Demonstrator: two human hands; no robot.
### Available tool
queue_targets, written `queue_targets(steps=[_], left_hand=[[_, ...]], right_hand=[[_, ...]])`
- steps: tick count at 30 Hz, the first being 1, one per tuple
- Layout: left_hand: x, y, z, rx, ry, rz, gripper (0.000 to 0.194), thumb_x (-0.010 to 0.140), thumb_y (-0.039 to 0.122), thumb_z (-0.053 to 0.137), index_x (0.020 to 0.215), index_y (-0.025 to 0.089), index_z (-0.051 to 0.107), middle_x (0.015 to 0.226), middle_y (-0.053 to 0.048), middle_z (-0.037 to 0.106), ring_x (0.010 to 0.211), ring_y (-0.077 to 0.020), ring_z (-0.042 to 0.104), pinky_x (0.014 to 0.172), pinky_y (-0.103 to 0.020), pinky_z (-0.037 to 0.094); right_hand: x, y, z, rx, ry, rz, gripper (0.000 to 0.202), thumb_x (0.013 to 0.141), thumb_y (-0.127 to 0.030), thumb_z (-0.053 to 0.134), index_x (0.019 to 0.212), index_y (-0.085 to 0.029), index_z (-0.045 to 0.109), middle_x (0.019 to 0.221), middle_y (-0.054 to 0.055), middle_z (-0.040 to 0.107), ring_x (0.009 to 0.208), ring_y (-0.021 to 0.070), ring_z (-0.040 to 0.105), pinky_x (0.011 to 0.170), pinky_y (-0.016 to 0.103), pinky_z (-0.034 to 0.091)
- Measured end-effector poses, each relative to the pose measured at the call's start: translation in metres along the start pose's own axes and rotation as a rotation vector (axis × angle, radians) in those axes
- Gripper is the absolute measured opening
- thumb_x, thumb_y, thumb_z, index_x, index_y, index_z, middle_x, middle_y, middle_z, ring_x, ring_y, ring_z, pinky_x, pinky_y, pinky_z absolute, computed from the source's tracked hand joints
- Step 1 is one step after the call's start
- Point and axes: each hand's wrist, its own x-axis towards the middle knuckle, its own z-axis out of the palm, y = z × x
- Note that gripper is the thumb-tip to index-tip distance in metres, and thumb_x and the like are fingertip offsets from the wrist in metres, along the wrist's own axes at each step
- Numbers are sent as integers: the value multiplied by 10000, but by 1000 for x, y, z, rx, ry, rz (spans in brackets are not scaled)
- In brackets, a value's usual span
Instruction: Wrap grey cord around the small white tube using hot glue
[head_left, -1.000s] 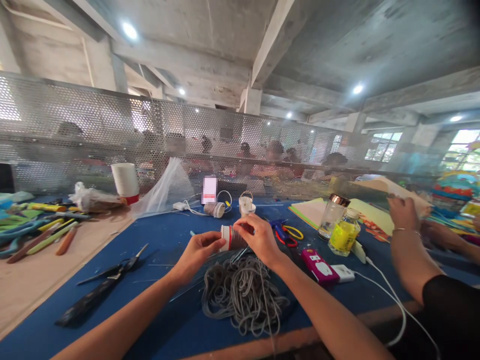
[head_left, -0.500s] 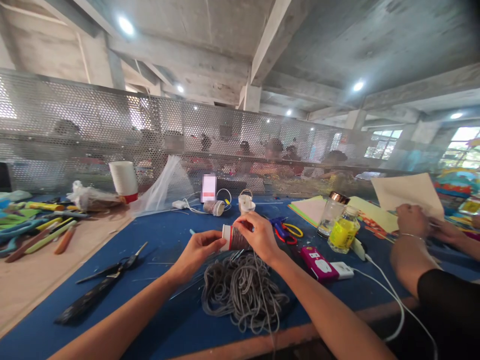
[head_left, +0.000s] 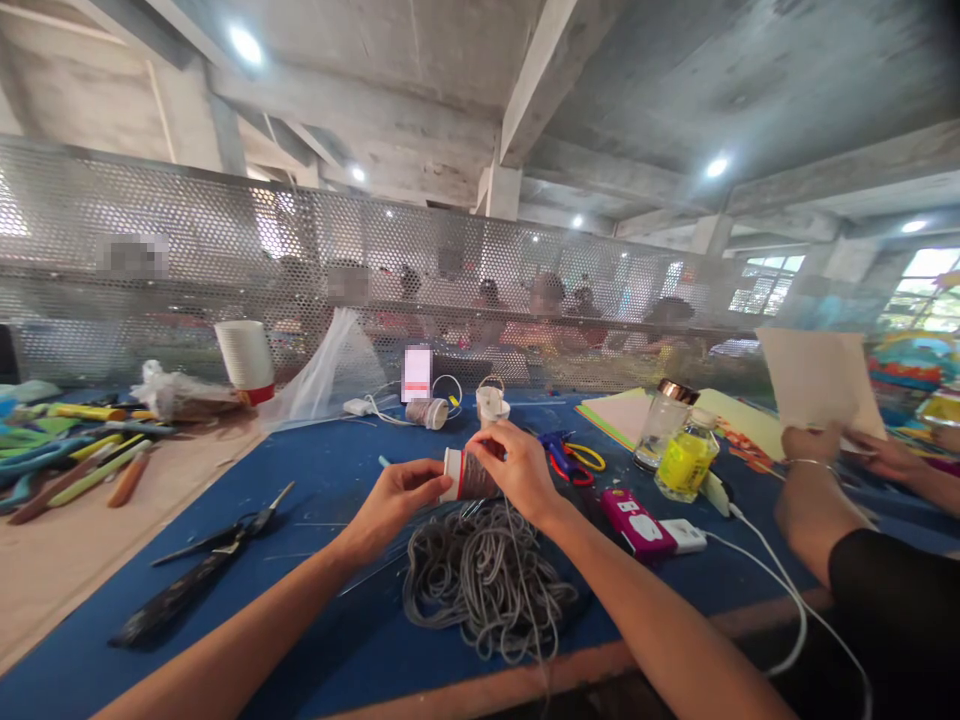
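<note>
- While the left hand (head_left: 397, 502) is holding the paper cup (head_left: 452, 473) by its white end, I am seeing the cup lying on its side just beyond a heap of gray cord (head_left: 487, 580), its body wrapped in turns.
- The left fingers are pinching that end, thumb against fingertips, with little gap.
- The right hand (head_left: 521, 468) is bringing thumb and forefinger nearly together at the wrapped side, seemingly on the cord; its knuckles are hiding the exact contact.
- A loose strand (head_left: 529, 590) is running from the right hand over the heap toward the front edge (head_left: 592, 668) of the surface (head_left: 330, 650).
- For neat turns, I am favoring a light left grip, since squeezing could be denting the paper, and even right-hand tension, each turn sitting snugly against its neighbor.
- I am minding the heap, where loops could be snagging the strand.
- On the left, black-handled scissors (head_left: 232, 543) are lying apart from the forearm, blue surface showing between.
- On the right, a magenta power bank (head_left: 636, 522) is sitting near the forearm, so I am preferring small wrist movements.
</note>
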Motion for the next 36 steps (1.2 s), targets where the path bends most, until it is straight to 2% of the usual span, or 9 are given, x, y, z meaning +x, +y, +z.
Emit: queue_targets(steps=[11,23,36], left_hand=[[1,-1,-1,27,-4,-3,265,794,387,618,857,147,709,719,-11,638,654,-146,514,626,-253,370],[1,-1,-2,-33,2,-9,193,798,334,636,834,161,715,680,12,621,633,-116,495,618,-231,361],[2,-2,-2,20,7,1,216,801,346,621,812,150,709,667,-2,612,629,-135,502,607,-242,367]], right_hand=[[0,-1,-1,-13,0,4,122,890,-291,569,853,-213,655,801,6,628,715,121,567,681,228,412],[-2,0,-2,-12,13,8,123,894,-293,562,867,-218,655,846,15,644,762,133,591,717,231,436],[-2,1,-3,-18,7,12,119,893,-287,559,881,-217,655,860,13,643,775,130,594,724,229,443]])
